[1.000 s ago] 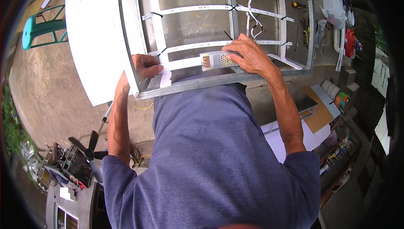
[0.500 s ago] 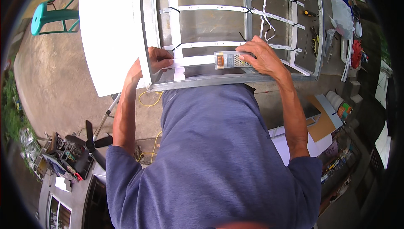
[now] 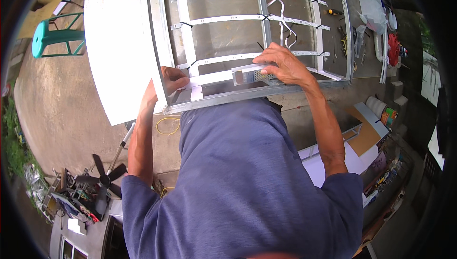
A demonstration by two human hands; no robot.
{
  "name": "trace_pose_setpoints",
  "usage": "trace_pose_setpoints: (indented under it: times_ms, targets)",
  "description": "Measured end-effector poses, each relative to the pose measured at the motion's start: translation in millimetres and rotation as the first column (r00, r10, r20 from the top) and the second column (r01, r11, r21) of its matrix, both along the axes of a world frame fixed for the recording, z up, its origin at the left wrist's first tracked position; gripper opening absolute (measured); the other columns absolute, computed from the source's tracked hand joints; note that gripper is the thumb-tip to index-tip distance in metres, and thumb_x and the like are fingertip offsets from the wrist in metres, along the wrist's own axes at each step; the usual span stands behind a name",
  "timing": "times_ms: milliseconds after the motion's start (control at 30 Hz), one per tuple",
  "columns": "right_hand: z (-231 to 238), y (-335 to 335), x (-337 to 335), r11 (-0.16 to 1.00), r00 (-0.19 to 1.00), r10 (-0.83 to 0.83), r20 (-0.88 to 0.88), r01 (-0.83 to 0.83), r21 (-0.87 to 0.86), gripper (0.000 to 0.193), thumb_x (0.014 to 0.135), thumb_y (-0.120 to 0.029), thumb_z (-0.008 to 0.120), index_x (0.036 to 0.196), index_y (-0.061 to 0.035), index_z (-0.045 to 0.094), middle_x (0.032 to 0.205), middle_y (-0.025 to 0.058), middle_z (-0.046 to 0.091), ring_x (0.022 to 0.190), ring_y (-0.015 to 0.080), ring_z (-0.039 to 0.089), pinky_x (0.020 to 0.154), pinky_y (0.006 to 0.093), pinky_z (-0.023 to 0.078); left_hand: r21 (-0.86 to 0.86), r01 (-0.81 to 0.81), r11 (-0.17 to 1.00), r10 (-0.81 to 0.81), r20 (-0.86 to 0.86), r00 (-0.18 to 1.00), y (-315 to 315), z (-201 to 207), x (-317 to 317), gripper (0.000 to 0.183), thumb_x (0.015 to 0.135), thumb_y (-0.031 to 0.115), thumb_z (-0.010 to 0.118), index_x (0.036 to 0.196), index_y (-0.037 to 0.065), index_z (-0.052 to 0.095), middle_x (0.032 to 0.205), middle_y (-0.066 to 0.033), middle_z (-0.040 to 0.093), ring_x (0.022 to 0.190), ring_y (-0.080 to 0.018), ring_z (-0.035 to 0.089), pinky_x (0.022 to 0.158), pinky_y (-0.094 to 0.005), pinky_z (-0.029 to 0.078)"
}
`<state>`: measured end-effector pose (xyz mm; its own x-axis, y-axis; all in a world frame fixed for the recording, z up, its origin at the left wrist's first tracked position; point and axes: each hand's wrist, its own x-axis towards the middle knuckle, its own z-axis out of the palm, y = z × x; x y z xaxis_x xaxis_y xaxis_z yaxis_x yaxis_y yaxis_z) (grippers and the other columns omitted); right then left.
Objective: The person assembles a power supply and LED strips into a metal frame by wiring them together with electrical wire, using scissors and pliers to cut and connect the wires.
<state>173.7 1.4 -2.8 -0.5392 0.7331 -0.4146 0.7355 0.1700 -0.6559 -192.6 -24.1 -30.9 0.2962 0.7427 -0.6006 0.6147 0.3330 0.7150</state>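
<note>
Frame (image 3: 247,95) of grey metal, near rail under both hands | right hand (image 3: 285,64) fingers closed over perforated metal box (image 3: 252,74) on near rail | left hand (image 3: 172,79) gripping left corner | risk: I judge box may slide off rail if my grip loosens.

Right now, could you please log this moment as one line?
left hand: grips white crossbar | right hand: rests on perforated silver metal box | grey metal frame: flat
</note>
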Motion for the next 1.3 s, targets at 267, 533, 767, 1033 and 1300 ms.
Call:
trace_pose_setpoints:
  times_ms: [267,533,767,1033,1300]
  targets:
    - [50,18,31,0.955,0.858,-0.232,-0.458,0.289,0.058,0.037,0.082,-0.013,0.077,0.118,-0.0043,0.070,0.101,0.0030,0.068,0.094,0.0150,0.061,0.090,0.0302,0.050,0.163,-0.192,0.968,0.156,0.211,0.965,-27,-20,-76,0.013,0.081,0.014,0.071,0.079,0.002,0.075,0.064,-0.0051,0.067,0.056,-0.0109,0.061,0.054,-0.0272,0.050]
    - [76,-4,107,0.748,0.273,-0.464,-0.843,0.631,-0.207,0.046,0.090,-0.007,0.072,0.131,0.0060,0.057,0.119,0.0120,0.068,0.108,0.0158,0.063,0.098,0.0284,0.048,0.104,-0.428,0.898,0.420,0.092,0.903,-76,11,-162,0.026,0.084,0.024,0.071,0.084,-0.001,0.075,0.070,-0.0094,0.070,0.062,-0.0160,0.065,0.061,-0.0321,0.053]
    - [88,-44,214,0.504,0.011,-0.408,-0.913,0.836,-0.215,0.038,0.094,-0.005,0.065,0.130,0.0035,0.057,0.123,0.0114,0.066,0.111,0.0189,0.062,0.103,0.0351,0.046,0.218,-0.754,0.620,0.703,0.272,0.657,-142,23,-248,0.023,0.089,0.024,0.072,0.083,0.001,0.071,0.069,-0.0091,0.067,0.062,-0.0168,0.062,0.061,-0.0304,0.049]
    - [11,-68,358,0.009,-0.254,-0.631,-0.733,0.942,-0.335,0.028,0.090,-0.003,0.070,0.116,0.0036,0.063,0.107,0.0092,0.070,0.100,0.0173,0.065,0.091,0.0304,0.050,0.384,-0.731,0.564,0.565,0.467,0.681,-115,77,-169,0.024,0.091,0.024,0.070,0.092,0.000,0.070,0.070,-0.0112,0.067,0.060,-0.0171,0.062,0.057,-0.0288,0.047]
    - [-150,-47,384,0.039,-0.067,-0.942,-0.330,0.951,-0.307,0.037,0.082,-0.007,0.078,0.116,0.0043,0.067,0.105,0.0105,0.070,0.097,0.0185,0.066,0.087,0.0317,0.051,0.414,-0.592,0.691,0.428,0.426,0.797,-63,110,43,0.026,0.088,0.025,0.074,0.087,-0.001,0.073,0.068,-0.0087,0.068,0.055,-0.0095,0.055,0.054,-0.0219,0.038]
